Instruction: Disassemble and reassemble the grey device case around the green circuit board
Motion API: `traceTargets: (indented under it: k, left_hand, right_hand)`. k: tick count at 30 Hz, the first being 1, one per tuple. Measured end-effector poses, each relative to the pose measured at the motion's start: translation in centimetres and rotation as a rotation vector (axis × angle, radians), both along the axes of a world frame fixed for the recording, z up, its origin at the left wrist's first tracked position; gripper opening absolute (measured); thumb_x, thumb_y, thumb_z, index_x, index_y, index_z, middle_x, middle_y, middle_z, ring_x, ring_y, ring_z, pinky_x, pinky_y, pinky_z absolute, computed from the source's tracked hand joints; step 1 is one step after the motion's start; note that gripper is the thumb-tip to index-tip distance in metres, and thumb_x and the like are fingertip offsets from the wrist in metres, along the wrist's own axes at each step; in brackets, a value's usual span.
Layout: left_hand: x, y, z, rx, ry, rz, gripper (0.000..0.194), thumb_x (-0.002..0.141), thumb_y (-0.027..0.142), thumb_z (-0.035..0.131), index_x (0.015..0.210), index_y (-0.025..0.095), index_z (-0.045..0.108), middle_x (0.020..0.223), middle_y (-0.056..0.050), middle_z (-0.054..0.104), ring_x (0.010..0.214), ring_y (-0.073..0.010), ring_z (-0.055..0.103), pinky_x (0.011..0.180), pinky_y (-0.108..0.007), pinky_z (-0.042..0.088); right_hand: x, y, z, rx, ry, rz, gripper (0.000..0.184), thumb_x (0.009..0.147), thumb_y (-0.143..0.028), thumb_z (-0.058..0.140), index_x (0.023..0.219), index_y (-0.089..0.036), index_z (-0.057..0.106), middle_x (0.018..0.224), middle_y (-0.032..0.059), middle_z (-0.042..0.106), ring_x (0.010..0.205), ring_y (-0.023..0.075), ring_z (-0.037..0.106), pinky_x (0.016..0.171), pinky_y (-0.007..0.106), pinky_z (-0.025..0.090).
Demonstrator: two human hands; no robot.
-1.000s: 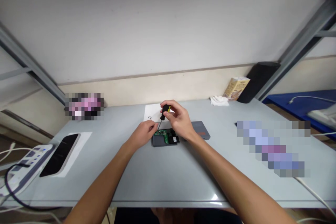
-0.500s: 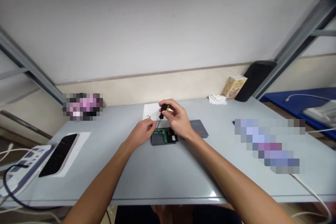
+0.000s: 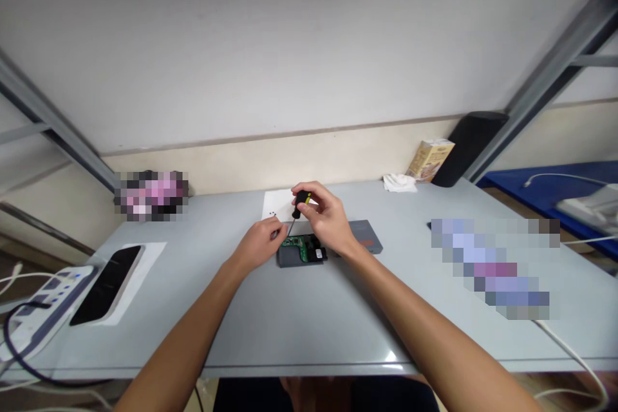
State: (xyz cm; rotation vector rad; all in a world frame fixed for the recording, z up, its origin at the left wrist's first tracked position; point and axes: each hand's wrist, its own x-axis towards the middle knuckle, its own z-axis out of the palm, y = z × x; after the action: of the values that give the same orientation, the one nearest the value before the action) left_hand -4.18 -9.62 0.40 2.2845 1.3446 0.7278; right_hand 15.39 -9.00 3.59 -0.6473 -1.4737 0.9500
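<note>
My right hand (image 3: pixel 329 215) is closed around the black and yellow handle of a screwdriver (image 3: pixel 301 201). Its thin shaft slants down to the upper left corner of an opened grey device (image 3: pixel 295 257), where a green circuit board (image 3: pixel 303 246) is exposed. My left hand (image 3: pixel 263 241) rests at that same corner with its fingers curled together near the screwdriver tip; whatever they pinch is hidden. Behind the device lies a white sheet of paper (image 3: pixel 277 198) with several tiny dark screws (image 3: pixel 273 213) on it. A flat grey cover (image 3: pixel 367 235) lies to the right, partly behind my right hand.
On the left of the table (image 3: pixel 270 328) are a phone (image 3: pixel 109 284) on white paper and a power strip (image 3: pixel 51 309) with cables. A crumpled tissue (image 3: pixel 400 183), a yellow carton (image 3: pixel 431 159) and a black cylinder (image 3: pixel 470 148) stand at the back right. Two blurred-out items lie at the sides.
Almost nothing differs. Both hands, the screwdriver and the device hold the same places, with only a tiny shift of the whole view.
</note>
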Motion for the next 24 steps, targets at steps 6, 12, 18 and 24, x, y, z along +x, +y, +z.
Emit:
traceTargets:
  k: [6, 12, 18, 24]
  left_hand:
    - [-0.09, 0.06, -0.12, -0.004, 0.001, -0.002, 0.040, 0.103, 0.035, 0.045, 0.067, 0.019, 0.052, 0.070, 0.000, 0.054, 0.066, -0.0149, 0.049, 0.066, -0.030, 0.038]
    - [-0.08, 0.07, -0.15, -0.007, -0.005, -0.003, 0.041, 0.103, 0.035, 0.044, 0.066, 0.019, 0.050, 0.070, 0.000, 0.054, 0.066, -0.0149, 0.049, 0.067, -0.029, 0.038]
    - [-0.09, 0.02, -0.02, -0.018, -0.007, 0.004, 0.041, 0.103, 0.037, 0.045, 0.066, 0.019, 0.051, 0.070, 0.000, 0.054, 0.066, -0.0149, 0.049, 0.066, -0.029, 0.037]
    - [-0.20, 0.08, -0.09, -0.021, 0.005, 0.006, 0.042, 0.104, 0.038, 0.045, 0.067, 0.018, 0.055, 0.071, -0.001, 0.057, 0.067, -0.0154, 0.050, 0.066, -0.030, 0.038]
  right_hand:
    - [0.07, 0.01, -0.01, 0.001, -0.031, -0.019, 0.019, 0.091, -0.023, 0.062, 0.109, -0.026, 0.067, 0.109, 0.0055, 0.062, 0.092, 0.0177, 0.064, 0.076, 0.034, 0.058]
    - [-0.08, 0.05, -0.02, 0.006, -0.007, -0.003, 0.017, 0.091, -0.026, 0.063, 0.107, -0.026, 0.067, 0.109, 0.0057, 0.063, 0.092, 0.0179, 0.064, 0.079, 0.036, 0.060]
    - [-0.03, 0.14, -0.16, 0.004, -0.014, -0.012, 0.017, 0.091, -0.024, 0.063, 0.107, -0.026, 0.068, 0.108, 0.0054, 0.063, 0.093, 0.0174, 0.064, 0.078, 0.034, 0.059]
    - [-0.07, 0.16, -0.23, 0.012, -0.021, -0.008, 0.018, 0.092, -0.025, 0.063, 0.109, -0.026, 0.068, 0.110, 0.0054, 0.063, 0.094, 0.0174, 0.064, 0.080, 0.035, 0.060]
